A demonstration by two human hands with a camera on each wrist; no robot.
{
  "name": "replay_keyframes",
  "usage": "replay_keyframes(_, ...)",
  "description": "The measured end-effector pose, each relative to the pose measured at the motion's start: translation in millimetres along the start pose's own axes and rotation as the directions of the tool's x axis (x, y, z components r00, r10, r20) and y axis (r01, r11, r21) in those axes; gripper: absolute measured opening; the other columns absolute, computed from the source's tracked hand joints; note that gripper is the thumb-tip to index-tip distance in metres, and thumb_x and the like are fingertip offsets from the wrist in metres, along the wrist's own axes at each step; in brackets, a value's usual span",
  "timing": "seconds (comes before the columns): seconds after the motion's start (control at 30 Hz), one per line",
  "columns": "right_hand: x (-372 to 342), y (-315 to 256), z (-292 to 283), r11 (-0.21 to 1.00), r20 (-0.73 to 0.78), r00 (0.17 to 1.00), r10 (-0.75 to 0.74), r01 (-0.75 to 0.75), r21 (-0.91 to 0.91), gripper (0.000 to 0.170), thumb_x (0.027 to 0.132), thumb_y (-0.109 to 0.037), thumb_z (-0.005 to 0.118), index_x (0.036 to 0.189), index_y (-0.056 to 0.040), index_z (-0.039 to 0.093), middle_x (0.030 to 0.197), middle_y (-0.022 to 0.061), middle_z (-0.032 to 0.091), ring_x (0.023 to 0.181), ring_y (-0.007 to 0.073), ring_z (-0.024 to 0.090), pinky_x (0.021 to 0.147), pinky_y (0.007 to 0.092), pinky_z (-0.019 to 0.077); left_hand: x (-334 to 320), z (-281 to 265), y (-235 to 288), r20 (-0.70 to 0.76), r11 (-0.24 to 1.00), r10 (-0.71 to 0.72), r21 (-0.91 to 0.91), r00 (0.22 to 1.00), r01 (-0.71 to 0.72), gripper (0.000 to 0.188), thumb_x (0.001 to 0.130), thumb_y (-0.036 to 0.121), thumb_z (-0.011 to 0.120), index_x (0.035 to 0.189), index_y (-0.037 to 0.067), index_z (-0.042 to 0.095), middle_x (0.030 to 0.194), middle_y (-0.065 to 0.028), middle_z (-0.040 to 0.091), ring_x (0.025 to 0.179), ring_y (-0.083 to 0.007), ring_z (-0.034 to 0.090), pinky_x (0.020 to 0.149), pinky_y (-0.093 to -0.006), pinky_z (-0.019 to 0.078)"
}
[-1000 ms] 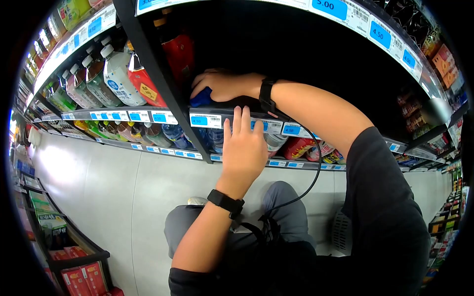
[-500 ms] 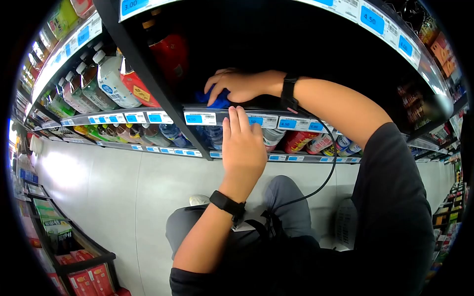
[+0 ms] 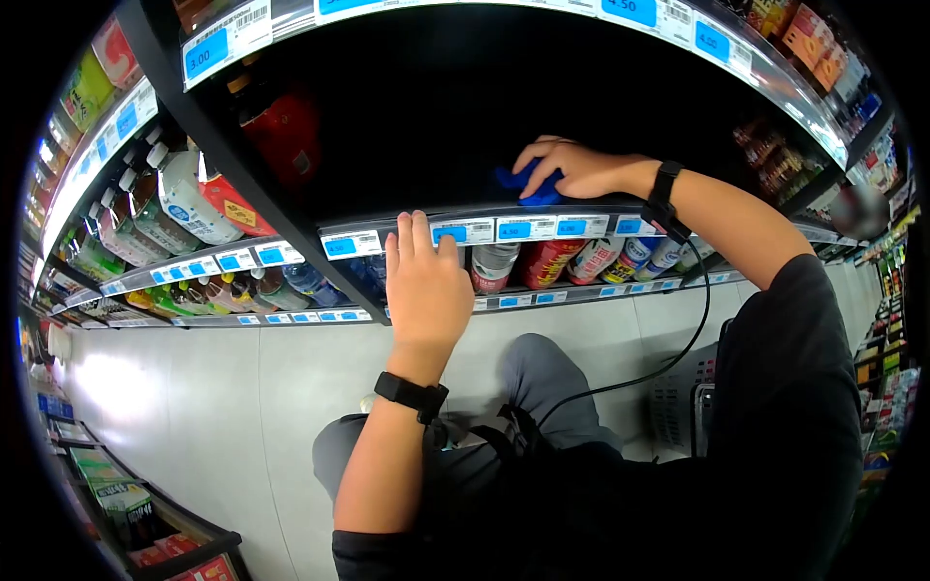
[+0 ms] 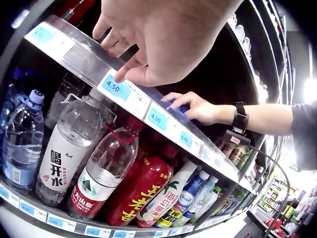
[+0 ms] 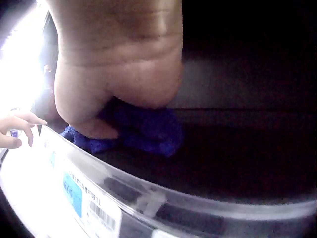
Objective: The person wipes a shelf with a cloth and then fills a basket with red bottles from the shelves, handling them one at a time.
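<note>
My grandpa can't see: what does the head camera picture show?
A person's right hand holds a blue cloth on a dark shop shelf, while the left hand is at its front edge by price labels. Bottles stand below.

The person wears a loose black top (image 3: pixel 581 513), its short right sleeve (image 3: pixel 804 329) and left sleeve (image 3: pixel 373 554) showing charcoal to black; below it come grey trousers (image 3: pixel 547 368), a black strap (image 3: pixel 528 433) near the waist and part of a pale shoe (image 3: pixel 368 402). A black left wristband (image 3: pixel 402 390) adjoins the bare left hand (image 3: pixel 431 300); a black right wristband (image 3: pixel 666 184), beside the bare right hand (image 3: pixel 581 172), bears a small dark box (image 4: pixel 236 139) with a reddish mark, and a slim black cable (image 3: pixel 620 387) curves from there toward the waist.
</note>
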State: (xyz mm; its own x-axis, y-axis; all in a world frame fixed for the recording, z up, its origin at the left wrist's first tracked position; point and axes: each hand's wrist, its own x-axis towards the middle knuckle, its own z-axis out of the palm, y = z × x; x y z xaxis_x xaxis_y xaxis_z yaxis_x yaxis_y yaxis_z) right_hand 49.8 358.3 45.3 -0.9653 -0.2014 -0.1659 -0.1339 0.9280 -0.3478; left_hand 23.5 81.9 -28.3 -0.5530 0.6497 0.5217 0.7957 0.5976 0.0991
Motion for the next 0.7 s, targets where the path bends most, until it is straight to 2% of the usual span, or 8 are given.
replay_keyframes(0.2, -35.2, 8.6, -14.2, 0.985, 0.045, 0.987, 0.153, -0.156, 0.073, 0.052, 0.070, 0.008, 0.052, 0.114, -0.0125, 0.071, 0.141, 0.0130, 0.048, 0.132, 0.0319, 0.042, 0.112, 0.0413, 0.0352, 2.9, -2.5, 3.1, 0.013, 0.999, -0.003, -0.033, 1.000, 0.004, 0.030, 0.075, 0.005, 0.062, 0.103, -0.006, 0.066, 0.131, -0.0283, 0.051, 0.130, -0.0408, 0.044, 0.110, -0.0478, 0.0346)
replay_keyframes(0.33, -40.9, 22.4, -24.8, 0.903, -0.262, 0.946, 0.191, -0.065, 0.425, 0.069, 0.069, 0.001, 0.054, 0.136, -0.0146, 0.053, 0.137, 0.0150, 0.052, 0.124, 0.0317, 0.052, 0.106, 0.0412, 0.0431, 3.3, -0.2, 2.9, 0.003, 1.000, 0.012, -0.010, 1.000, -0.012, 0.030, 0.076, 0.006, 0.063, 0.103, -0.006, 0.066, 0.130, -0.0291, 0.051, 0.129, -0.0417, 0.044, 0.109, -0.0482, 0.0354)
replay_keyframes(0.4, -45.2, 17.7, -29.1, 0.603, -0.254, 0.878, 0.405, -0.048, 0.796, 0.075, 0.073, -0.003, 0.052, 0.146, -0.0150, 0.038, 0.135, 0.0216, 0.050, 0.121, 0.0330, 0.054, 0.102, 0.0406, 0.0478, 4.2, 0.9, 2.1, -0.003, 1.000, 0.009, -0.004, 1.000, -0.009, 0.030, 0.076, 0.007, 0.062, 0.102, -0.006, 0.065, 0.130, -0.0296, 0.051, 0.128, -0.0421, 0.045, 0.109, -0.0485, 0.0356)
replay_keyframes(0.43, -46.7, 25.5, -31.5, 0.443, -0.179, 0.924, 0.337, 0.012, 0.897, 0.072, 0.080, -0.008, 0.046, 0.149, -0.0125, 0.027, 0.132, 0.0268, 0.049, 0.117, 0.0336, 0.057, 0.098, 0.0407, 0.0512, 4.6, 0.6, 2.2, -0.002, 1.000, 0.016, -0.007, 1.000, -0.016, 0.029, 0.076, 0.007, 0.062, 0.101, -0.007, 0.065, 0.129, -0.0302, 0.051, 0.127, -0.0427, 0.045, 0.108, -0.0488, 0.0359)
replay_keyframes(0.47, -48.2, 27.4, -31.9, 0.443, -0.180, 0.922, 0.343, 0.010, 0.896, 0.072, 0.080, -0.008, 0.046, 0.149, -0.0125, 0.027, 0.132, 0.0268, 0.049, 0.117, 0.0336, 0.057, 0.098, 0.0407, 0.0512, 4.8, 1.2, 2.3, -0.003, 1.000, 0.021, -0.011, 1.000, -0.021, 0.029, 0.076, 0.007, 0.062, 0.101, -0.007, 0.065, 0.129, -0.0302, 0.051, 0.127, -0.0427, 0.045, 0.108, -0.0488, 0.0359)
replay_keyframes(0.53, -50.8, 30.5, -31.8, 0.116, -0.130, 0.942, 0.311, 0.098, 0.988, 0.068, 0.083, -0.012, 0.043, 0.149, -0.0102, 0.026, 0.128, 0.0271, 0.052, 0.115, 0.0340, 0.058, 0.100, 0.0415, 0.0501, 5.2, 2.6, 2.5, -0.020, 1.000, 0.022, -0.014, 1.000, -0.022, 0.028, 0.075, 0.007, 0.062, 0.100, -0.007, 0.065, 0.129, -0.0306, 0.051, 0.127, -0.0430, 0.045, 0.108, -0.0489, 0.0361)
replay_keyframes(0.6, -53.0, 41.2, -26.8, 0.122, -0.125, 0.943, 0.308, 0.091, 0.988, 0.062, 0.086, -0.014, 0.041, 0.146, -0.0092, 0.032, 0.126, 0.0236, 0.054, 0.112, 0.0315, 0.059, 0.097, 0.0408, 0.0510, 5.8, 4.3, 2.3, -0.018, 0.999, 0.021, -0.026, 1.000, -0.021, 0.028, 0.075, 0.008, 0.062, 0.099, -0.007, 0.066, 0.129, -0.0307, 0.051, 0.128, -0.0433, 0.044, 0.109, -0.0492, 0.0351)
replay_keyframes(0.7, -58.2, 54.4, -17.1, 0.253, -0.122, 0.852, 0.510, -0.012, 0.967, 0.055, 0.087, -0.016, 0.042, 0.141, -0.0073, 0.041, 0.124, 0.0186, 0.056, 0.106, 0.0265, 0.061, 0.093, 0.0379, 0.0511, 5.9, 5.3, 1.9, -0.021, 0.999, 0.020, -0.036, 1.000, -0.021, 0.028, 0.074, 0.008, 0.062, 0.097, -0.007, 0.067, 0.129, -0.0310, 0.051, 0.129, -0.0437, 0.043, 0.109, -0.0496, 0.0344)
